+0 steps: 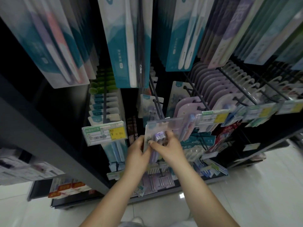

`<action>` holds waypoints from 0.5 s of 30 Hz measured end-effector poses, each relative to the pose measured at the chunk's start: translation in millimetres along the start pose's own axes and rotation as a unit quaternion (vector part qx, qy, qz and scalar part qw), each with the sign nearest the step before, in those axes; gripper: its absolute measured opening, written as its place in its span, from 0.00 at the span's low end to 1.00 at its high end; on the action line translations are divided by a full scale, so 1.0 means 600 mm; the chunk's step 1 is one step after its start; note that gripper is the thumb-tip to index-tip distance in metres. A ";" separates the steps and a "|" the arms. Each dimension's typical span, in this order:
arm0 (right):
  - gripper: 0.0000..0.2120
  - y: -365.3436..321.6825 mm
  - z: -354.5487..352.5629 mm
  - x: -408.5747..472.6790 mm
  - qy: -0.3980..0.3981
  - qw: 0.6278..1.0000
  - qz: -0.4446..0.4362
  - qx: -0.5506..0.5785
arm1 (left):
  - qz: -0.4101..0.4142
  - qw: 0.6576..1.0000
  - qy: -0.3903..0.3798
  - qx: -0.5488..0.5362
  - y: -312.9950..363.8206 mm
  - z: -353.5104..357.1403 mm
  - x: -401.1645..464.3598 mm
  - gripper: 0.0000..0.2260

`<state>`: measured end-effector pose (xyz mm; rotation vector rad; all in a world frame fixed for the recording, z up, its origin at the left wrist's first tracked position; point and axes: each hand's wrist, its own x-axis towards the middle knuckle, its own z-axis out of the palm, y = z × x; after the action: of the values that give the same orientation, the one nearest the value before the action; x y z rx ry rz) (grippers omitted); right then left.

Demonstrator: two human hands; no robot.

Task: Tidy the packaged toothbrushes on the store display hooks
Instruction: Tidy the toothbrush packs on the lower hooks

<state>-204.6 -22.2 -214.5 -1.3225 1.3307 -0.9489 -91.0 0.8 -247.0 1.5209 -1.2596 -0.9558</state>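
Note:
A packaged toothbrush (pixel 155 138) with purple brushes hangs just below a clear price-tag holder (pixel 165 125) at the end of a dark display hook (pixel 157 107). My left hand (pixel 136 154) grips the pack's left edge. My right hand (pixel 170 147) pinches the pack from the right, thumb on its front. More packs of the same kind (pixel 147 105) hang further back on that hook. The pack's lower part is hidden behind my hands.
Long teal toothbrush packs (pixel 129 43) hang above. A hook with a yellow price tag (pixel 105 133) is at the left, rows of lilac packs (pixel 205 90) at the right. Lower hooks carry more packs (pixel 157 179). White tiled floor (pixel 246 185) lies below.

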 end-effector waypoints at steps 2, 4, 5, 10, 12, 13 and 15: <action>0.17 0.003 -0.005 -0.002 -0.025 1.000 0.004 -0.012 | -0.001 1.000 0.009 -0.003 0.000 -0.006 0.004 0.15; 0.20 0.006 -0.017 -0.007 -0.051 0.999 0.009 -0.013 | -0.002 1.000 0.005 0.007 -0.003 -0.008 0.003 0.14; 0.22 0.012 -0.027 -0.007 -0.063 0.998 0.017 -0.020 | 0.000 1.000 0.003 0.012 -0.005 -0.008 0.002 0.13; 0.09 0.041 -0.106 0.004 0.061 0.981 0.101 -0.155 | -0.008 0.999 -0.006 0.038 -0.015 -0.001 -0.008 0.09; 0.08 0.039 -0.130 0.009 0.147 0.973 0.102 -0.149 | -0.013 0.999 -0.009 0.043 -0.025 0.003 -0.012 0.08; 0.11 0.035 -0.138 0.013 0.177 0.971 0.092 -0.135 | -0.013 0.999 -0.009 0.048 -0.028 0.004 -0.013 0.07; 0.14 0.025 -0.149 0.022 0.211 0.970 0.069 -0.095 | -0.007 0.998 -0.006 0.057 -0.033 0.006 -0.011 0.06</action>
<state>-293.4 -43.6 -212.8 -1.1864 1.8551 -1.0643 -90.3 8.0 -266.8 1.6170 -1.3329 -0.9163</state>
